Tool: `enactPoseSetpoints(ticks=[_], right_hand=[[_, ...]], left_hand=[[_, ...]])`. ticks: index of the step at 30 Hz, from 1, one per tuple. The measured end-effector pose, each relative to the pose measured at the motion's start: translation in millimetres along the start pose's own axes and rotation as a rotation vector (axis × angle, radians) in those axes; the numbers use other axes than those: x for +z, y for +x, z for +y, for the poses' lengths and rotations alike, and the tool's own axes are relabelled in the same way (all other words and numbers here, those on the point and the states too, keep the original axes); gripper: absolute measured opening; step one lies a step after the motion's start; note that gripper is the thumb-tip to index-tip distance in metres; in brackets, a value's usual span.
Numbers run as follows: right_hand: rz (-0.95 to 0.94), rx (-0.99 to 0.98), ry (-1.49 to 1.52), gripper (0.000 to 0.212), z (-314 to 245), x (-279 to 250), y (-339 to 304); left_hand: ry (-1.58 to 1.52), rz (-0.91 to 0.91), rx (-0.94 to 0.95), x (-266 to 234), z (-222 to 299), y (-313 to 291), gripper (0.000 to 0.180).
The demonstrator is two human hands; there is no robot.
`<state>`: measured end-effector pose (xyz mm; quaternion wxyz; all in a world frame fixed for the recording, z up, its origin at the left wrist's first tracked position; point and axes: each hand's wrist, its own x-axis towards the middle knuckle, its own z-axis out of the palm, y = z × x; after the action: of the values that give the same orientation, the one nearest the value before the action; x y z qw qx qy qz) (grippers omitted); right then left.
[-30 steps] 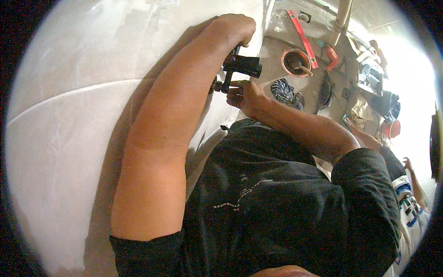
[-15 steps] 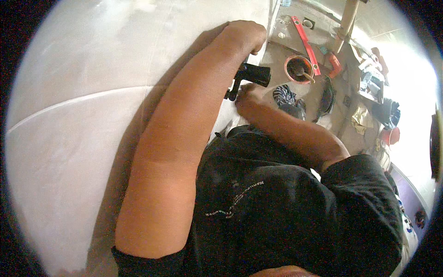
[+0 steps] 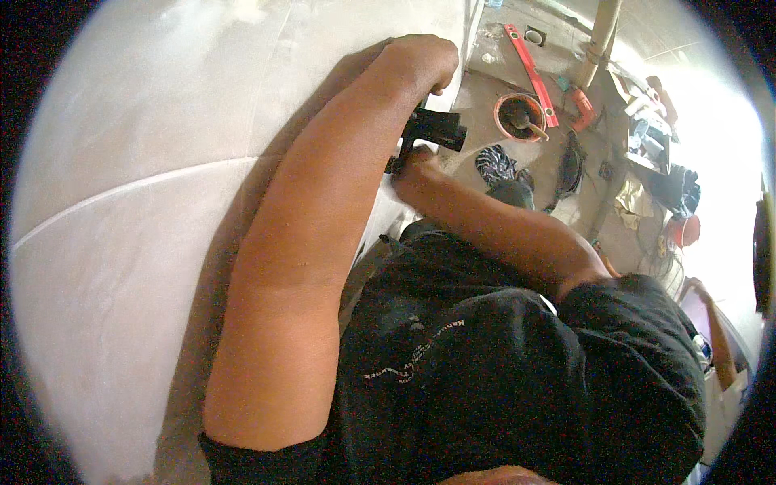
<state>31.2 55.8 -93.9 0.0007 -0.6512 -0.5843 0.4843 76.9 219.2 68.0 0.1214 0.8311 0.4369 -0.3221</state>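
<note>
My left arm reaches up along a pale grey, smooth wall (image 3: 153, 105). My left hand (image 3: 428, 61) rests at the wall's edge with its fingers curled; whatever is inside them is hidden. Just below it a black device with a short cylindrical part (image 3: 436, 129) juts out from behind my forearm. What carries it cannot be made out. Right beside that device is my right hand (image 3: 414, 176), low against the wall's edge, its fingers mostly hidden by my left forearm and blurred.
On the floor lie a red spirit level (image 3: 531, 73), an orange-rimmed bucket (image 3: 520, 118) holding dark stuff and a stick-handled tool, and an orange object (image 3: 580, 110). A pipe (image 3: 598, 44) stands behind. Clutter and a reddish bucket (image 3: 685, 231) are at right, with another person's arm (image 3: 718, 335).
My right hand has shifted slightly left, further behind my left forearm. The view has moved a little. Another person's arm has come into sight at the right edge.
</note>
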Motion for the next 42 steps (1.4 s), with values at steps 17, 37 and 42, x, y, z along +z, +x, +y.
enactPoseSetpoints(ticks=[17,37,42], right_hand=[[-0.029,-0.346,0.193,0.031,-5,22,30],[-0.291,-0.595,0.945,0.034,40,38,50],[-0.736,0.202,1.038,0.029,66,21,8]], left_hand=[[-0.699,0.498,-0.165,31,10,-172,0.027],[-1.458,0.98,-0.673,231,49,-127,0.05],[-1.92,1.008,-0.884,200,72,-123,0.044]])
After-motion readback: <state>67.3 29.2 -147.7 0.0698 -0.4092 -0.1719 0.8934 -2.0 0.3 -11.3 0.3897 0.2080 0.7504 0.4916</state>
